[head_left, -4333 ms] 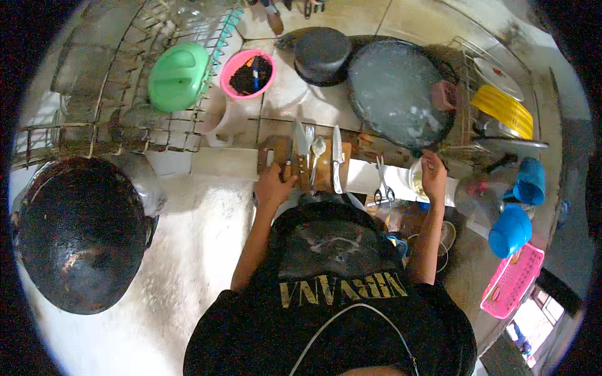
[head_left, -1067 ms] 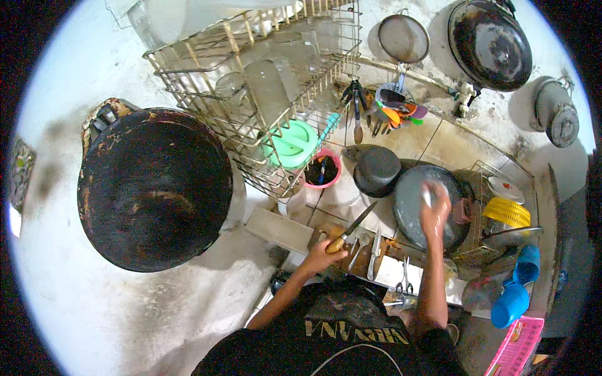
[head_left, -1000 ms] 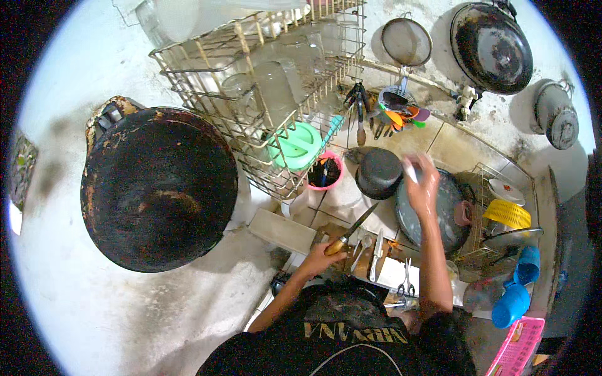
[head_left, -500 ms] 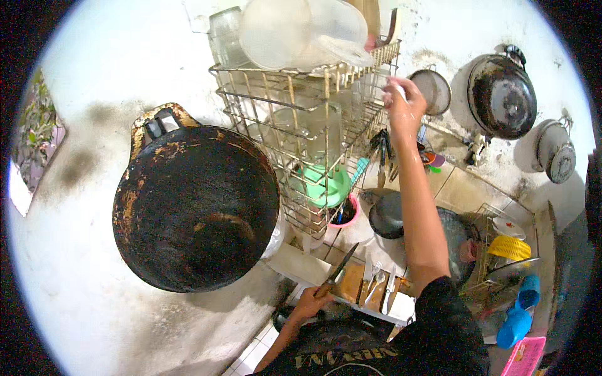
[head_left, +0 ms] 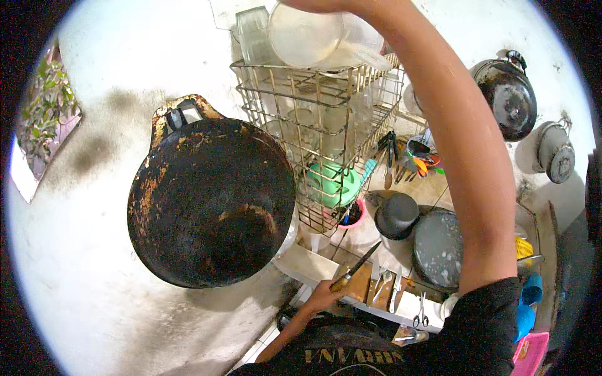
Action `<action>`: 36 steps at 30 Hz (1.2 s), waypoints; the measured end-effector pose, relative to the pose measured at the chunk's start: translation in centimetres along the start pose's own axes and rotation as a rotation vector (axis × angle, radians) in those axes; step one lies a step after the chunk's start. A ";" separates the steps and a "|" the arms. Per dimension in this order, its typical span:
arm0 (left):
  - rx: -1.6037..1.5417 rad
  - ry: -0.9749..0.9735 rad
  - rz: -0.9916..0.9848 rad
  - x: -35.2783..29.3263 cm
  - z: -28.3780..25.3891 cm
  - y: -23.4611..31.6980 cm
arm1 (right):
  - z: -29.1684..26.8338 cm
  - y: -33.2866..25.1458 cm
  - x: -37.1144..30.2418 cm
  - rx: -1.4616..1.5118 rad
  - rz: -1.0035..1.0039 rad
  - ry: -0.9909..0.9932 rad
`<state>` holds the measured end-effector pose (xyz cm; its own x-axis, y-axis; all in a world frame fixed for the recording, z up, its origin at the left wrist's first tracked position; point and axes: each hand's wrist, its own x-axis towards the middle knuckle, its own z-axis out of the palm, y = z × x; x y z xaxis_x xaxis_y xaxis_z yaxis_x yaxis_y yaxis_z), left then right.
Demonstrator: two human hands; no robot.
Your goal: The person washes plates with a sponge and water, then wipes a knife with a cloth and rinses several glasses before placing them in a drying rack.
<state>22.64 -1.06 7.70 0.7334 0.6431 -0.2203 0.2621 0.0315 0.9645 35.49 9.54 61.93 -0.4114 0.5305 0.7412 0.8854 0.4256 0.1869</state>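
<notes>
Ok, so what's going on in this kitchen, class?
A person in a black shirt has the left hand closed on the wooden handle of a knife, its blade pointing up and to the right. The right arm is raised across the view, with the right hand mostly cut off at the top edge, so whether it holds anything can't be told. A spoon and scissors lie nearby; a wok hangs at left.

"What is the blade count?"

"Three knives (head_left: 360,263): one in the left hand (head_left: 324,296), two on the near desk (head_left: 389,255), beside one spoon (head_left: 383,279) and one pair of scissors (head_left: 421,313)."

"And beyond?"

"One blackened wok (head_left: 207,207), left; two blue cups (head_left: 532,288) and one pink basket (head_left: 532,354), right."
</notes>
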 end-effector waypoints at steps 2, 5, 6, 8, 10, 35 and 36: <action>-0.033 -0.005 0.075 0.2 -0.3 -2.5 | 2.0 -1.7 2.5 -0.094 0.031 -0.152; 0.054 0.029 0.009 -0.1 -1.3 -5.9 | 3.1 -4.1 5.5 -0.264 0.172 -0.307; 0.025 0.037 -0.007 -0.2 -1.0 -6.2 | 3.9 -3.2 6.2 -0.341 0.163 -0.390; -0.030 0.054 -0.035 -0.3 -0.9 -6.2 | 5.3 -1.7 7.6 -0.402 0.174 -0.508; 0.010 0.111 -0.063 -0.8 -1.2 -5.1 | 6.5 -1.2 8.3 -0.365 0.207 -0.587; -0.142 0.225 -0.097 -2.0 -2.3 -4.8 | 8.8 -0.4 11.7 -0.209 0.582 -0.962; -0.144 0.219 -0.114 -2.2 -2.7 -5.1 | 8.7 -0.7 11.8 -0.192 0.562 -0.961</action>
<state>17.94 -0.56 3.66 0.5475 0.7786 -0.3065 0.2316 0.2110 0.9496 28.15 21.87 64.93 0.1331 0.9904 -0.0363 0.9819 -0.1268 0.1406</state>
